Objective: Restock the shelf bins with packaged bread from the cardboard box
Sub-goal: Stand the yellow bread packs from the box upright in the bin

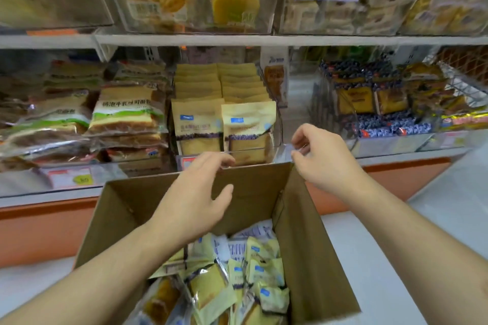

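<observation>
Cardboard box holds loose yellow bread pkts; clear shelf bin w/ upright rows of same. Left hand relaxed over box, empty. Right hand fingers curled at bin's front edge; grip unclear.

Both our forearms reach forward and up from the lower corners of the view, bare to the elbow. Our left hand is held palm-down, wrist slightly bent, fingers loosely curled at the tips, thumb splayed out to the right; it grips nothing. Our right hand sits higher and well apart to the right, back toward us, fingers bent inward and thumb close to the fingertips; whether it pinches anything we cannot tell.
</observation>
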